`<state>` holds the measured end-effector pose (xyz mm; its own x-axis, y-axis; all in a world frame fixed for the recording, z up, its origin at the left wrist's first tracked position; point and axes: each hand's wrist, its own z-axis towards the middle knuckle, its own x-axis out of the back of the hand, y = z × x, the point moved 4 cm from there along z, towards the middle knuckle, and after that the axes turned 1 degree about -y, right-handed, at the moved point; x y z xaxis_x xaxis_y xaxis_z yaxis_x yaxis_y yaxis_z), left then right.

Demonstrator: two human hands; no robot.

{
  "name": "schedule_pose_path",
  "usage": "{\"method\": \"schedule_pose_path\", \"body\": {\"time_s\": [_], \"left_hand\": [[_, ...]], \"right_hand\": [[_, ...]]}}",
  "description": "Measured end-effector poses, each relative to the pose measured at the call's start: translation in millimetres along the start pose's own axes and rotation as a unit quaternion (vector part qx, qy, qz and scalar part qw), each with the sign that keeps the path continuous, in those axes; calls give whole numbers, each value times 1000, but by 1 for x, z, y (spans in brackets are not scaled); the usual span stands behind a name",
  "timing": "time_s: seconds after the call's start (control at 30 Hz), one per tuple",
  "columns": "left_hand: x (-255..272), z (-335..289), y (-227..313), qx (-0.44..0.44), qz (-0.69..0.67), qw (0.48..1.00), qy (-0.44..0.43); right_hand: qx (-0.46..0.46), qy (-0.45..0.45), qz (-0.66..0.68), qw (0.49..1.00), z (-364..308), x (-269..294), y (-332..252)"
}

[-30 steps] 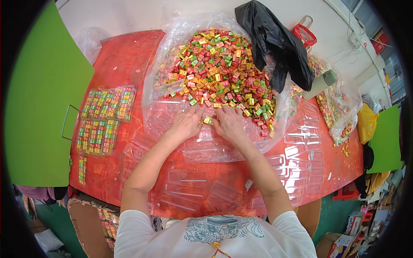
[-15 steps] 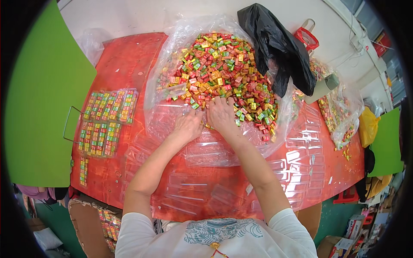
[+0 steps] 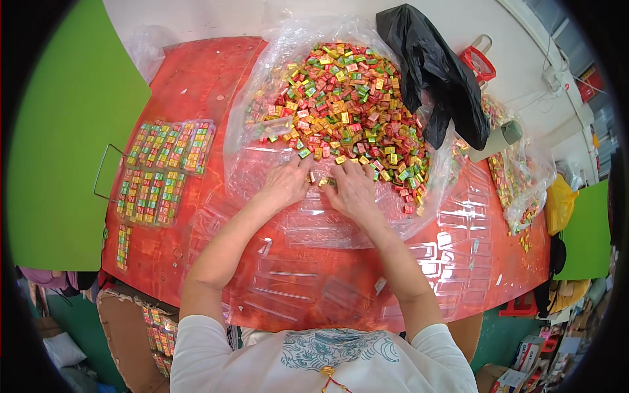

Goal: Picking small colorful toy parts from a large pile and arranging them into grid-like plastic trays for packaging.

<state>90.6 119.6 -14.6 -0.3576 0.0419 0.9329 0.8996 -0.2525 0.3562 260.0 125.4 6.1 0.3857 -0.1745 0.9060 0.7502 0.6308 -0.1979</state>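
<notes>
A big heap of small wrapped candies (image 3: 347, 111) in red, yellow, green and orange lies on a spread clear plastic bag (image 3: 246, 170). At the heap's near edge, my left hand (image 3: 287, 182) has its fingers curled around a candy at their tips. Just to its right, my right hand (image 3: 354, 190) rests with fingers apart against the nearest candies, its thumb toward the left hand. A few candies (image 3: 323, 181) lie in the gap between both hands. Empty clear plastic trays (image 3: 314, 229) lie under and in front of my wrists.
Filled candy trays (image 3: 154, 196) sit left on the red table (image 3: 203, 78). More clear trays (image 3: 458, 262) spread right. A black plastic bag (image 3: 432, 72) drapes the heap's far right side. Another candy bag (image 3: 524, 177) and a yellow bag (image 3: 560, 204) stand right. A cardboard box (image 3: 124, 334) is below left.
My hands have moved apart, opening a gap with a few candies in it. The right hand has shifted right and slightly nearer to me. The whole view has shifted a little.
</notes>
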Motion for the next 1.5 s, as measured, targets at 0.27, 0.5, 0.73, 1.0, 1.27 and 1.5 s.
{"method": "schedule_pose_path", "body": {"time_s": [0.27, 0.5, 0.73, 1.0, 1.27, 1.5], "left_hand": [[-4, 5, 5, -23, 4, 999, -39], [5, 0, 12, -49, -9, 998, 22], [-1, -1, 3, -41, 23, 997, 59], [2, -1, 11, -46, -25, 998, 37], [-11, 3, 11, -57, 3, 997, 51], [-13, 1, 14, -84, 16, 995, 57]], "right_hand": [[12, -33, -23, 999, -7, -2, 3], [2, -18, 2, 1000, 3, -5, -7], [15, 0, 2, 1000, 2, -10, -8], [1, -10, -6, 1000, -2, -1, -3], [4, -31, -41, 999, -13, 1, 7], [10, -24, -37, 999, -12, 3, 10]]}}
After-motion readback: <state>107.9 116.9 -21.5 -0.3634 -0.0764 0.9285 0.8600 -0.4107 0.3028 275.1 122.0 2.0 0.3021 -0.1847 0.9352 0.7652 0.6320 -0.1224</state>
